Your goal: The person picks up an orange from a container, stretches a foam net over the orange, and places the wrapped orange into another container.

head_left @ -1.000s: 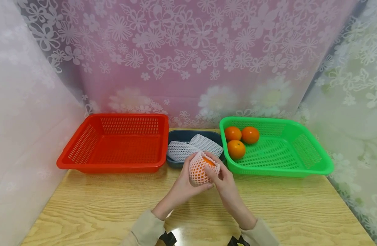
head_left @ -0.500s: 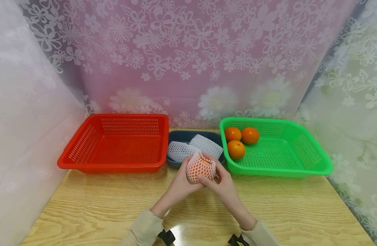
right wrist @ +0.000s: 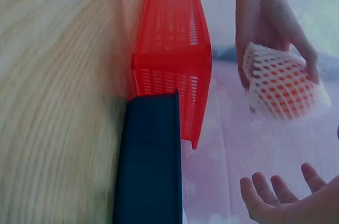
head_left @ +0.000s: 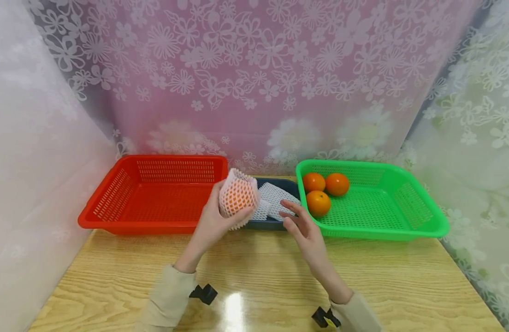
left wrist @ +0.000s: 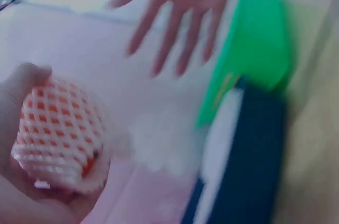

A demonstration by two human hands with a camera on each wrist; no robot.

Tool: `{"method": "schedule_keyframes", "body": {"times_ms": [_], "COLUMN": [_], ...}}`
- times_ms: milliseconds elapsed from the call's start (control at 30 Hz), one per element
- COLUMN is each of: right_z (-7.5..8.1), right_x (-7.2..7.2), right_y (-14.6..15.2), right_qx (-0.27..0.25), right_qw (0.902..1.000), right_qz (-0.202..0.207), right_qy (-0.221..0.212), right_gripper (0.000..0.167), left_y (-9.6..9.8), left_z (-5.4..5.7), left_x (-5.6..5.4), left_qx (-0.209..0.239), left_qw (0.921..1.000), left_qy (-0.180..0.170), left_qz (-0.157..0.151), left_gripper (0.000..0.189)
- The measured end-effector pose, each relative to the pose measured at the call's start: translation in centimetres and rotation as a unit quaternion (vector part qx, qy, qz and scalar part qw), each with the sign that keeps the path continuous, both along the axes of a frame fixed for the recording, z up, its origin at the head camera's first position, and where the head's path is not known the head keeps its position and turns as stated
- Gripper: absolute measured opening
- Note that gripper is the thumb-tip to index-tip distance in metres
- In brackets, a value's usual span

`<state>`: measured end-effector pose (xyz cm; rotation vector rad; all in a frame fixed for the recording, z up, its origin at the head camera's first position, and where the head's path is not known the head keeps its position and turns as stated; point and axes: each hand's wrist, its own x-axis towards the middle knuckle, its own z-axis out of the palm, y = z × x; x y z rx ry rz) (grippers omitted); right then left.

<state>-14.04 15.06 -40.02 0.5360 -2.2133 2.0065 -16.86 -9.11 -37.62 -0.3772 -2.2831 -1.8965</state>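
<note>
My left hand [head_left: 215, 214] grips an orange [head_left: 238, 196] wrapped in a white foam net sleeve [left wrist: 58, 128], held up over the left end of the dark blue tray [head_left: 275, 224]. Orange skin shows through the mesh. My right hand [head_left: 306, 235] is apart from the fruit, its fingers spread and holding nothing, near the tray's right end. In the right wrist view the wrapped orange [right wrist: 283, 83] hangs from the left hand, well away from the right fingertips. More flat white foam net sleeves [head_left: 279, 198] lie in the tray, partly hidden behind the held orange.
To the left stands a red plastic basket [head_left: 155, 226]. At the right is a green basket [head_left: 383, 233] with three bare oranges [head_left: 318, 203] in its left end. A wooden table [head_left: 254, 276] lies under everything, and a pink floral curtain [head_left: 254, 92] hangs behind.
Both hands were around the wrapped orange; the right hand has let go and opened. The left hand has carried the orange up and left, toward the red basket.
</note>
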Motion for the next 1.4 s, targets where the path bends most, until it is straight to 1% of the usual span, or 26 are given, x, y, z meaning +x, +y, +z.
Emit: {"method": "schedule_keyframes", "body": {"times_ms": [67,133,200,233,267,367,433,533,633,700,733,800,900,1033,1100,1133,1167,1233,1333,1400], "right_z": [0.0,0.0,-0.1,-0.2,-0.3,-0.5,-0.6,-0.7,-0.8,-0.9,-0.9,-0.9,-0.7,-0.5,-0.4,-0.3,-0.3,-0.2,-0.3,-0.5], "right_x": [-0.2,-0.4,-0.5,-0.6,-0.6,-0.7,-0.8,-1.0,-1.2,-1.4,-1.5,-1.8,-2.5,-4.1,-4.9,-5.4,-5.8,-6.7,-7.7,-8.2], "right_y": [0.2,0.4,0.5,0.5,0.6,0.6,0.7,0.7,0.9,1.2,1.4,1.9,2.9,4.6,5.4,5.8,6.1,6.8,7.6,8.0], "right_qx": [0.001,0.000,-0.002,-0.003,-0.005,-0.005,-0.002,0.000,0.006,0.009,0.013,0.027,0.047,0.090,0.128,0.154,0.186,0.251,0.352,0.401], "right_qw": [1.0000,1.0000,0.9999,0.9999,0.9999,0.9998,0.9997,0.9996,0.9995,0.9992,0.9989,0.9979,0.9956,0.9879,0.9795,0.9735,0.9653,0.9461,0.9117,0.8928], "right_qz": [-0.004,-0.007,-0.010,-0.010,-0.010,-0.014,-0.019,-0.024,-0.031,-0.039,-0.044,-0.058,-0.081,-0.122,-0.145,-0.155,-0.167,-0.186,-0.197,-0.194], "right_qy": [-0.003,-0.005,-0.007,-0.008,-0.010,-0.013,-0.014,-0.011,-0.001,0.006,0.007,0.008,0.007,0.034,0.057,0.067,0.077,0.086,0.079,0.066], "right_gripper": [0.041,0.039,0.038,0.038,0.038,0.037,0.037,0.036,0.035,0.035,0.035,0.035,0.037,0.036,0.036,0.036,0.037,0.038,0.044,0.048], "left_y": [-1.5,-3.1,-4.5,-5.2,-5.7,-7.0,-7.4,-7.8,-8.0,-8.1,-8.1,-8.1,-8.1,-8.1,-8.1,-8.1,-8.1,-8.2,-8.2,-8.2], "left_z": [0.7,0.9,0.8,0.6,0.4,-0.3,-0.7,-1.3,-1.9,-2.1,-2.1,-2.2,-2.4,-2.4,-2.4,-2.4,-2.4,-2.5,-2.5,-2.5], "left_x": [-0.9,-2.1,-3.2,-3.8,-4.3,-5.3,-5.7,-6.2,-6.5,-6.6,-6.7,-6.8,-6.8,-6.8,-6.7,-6.8,-6.8,-6.8,-6.9,-6.9], "left_qx": [-0.002,-0.021,-0.069,-0.100,-0.134,-0.225,-0.269,-0.336,-0.395,-0.419,-0.426,-0.431,-0.428,-0.412,-0.403,-0.399,-0.395,-0.384,-0.368,-0.354], "left_qw": [0.9989,0.9947,0.9864,0.9810,0.9747,0.9553,0.9420,0.9175,0.8918,0.8806,0.8772,0.8746,0.8765,0.8842,0.8886,0.8906,0.8925,0.8986,0.9076,0.9147], "left_qy": [0.001,-0.010,-0.032,-0.048,-0.065,-0.114,-0.142,-0.176,-0.203,-0.211,-0.215,-0.216,-0.217,-0.215,-0.215,-0.212,-0.210,-0.202,-0.185,-0.172], "left_qz": [0.046,0.100,0.145,0.159,0.166,0.155,0.141,0.120,0.088,0.067,0.058,0.047,0.042,0.042,0.046,0.049,0.052,0.063,0.080,0.094], "left_gripper": [0.084,0.087,0.090,0.091,0.092,0.094,0.094,0.093,0.093,0.094,0.095,0.097,0.100,0.103,0.104,0.104,0.104,0.099,0.089,0.082]}}
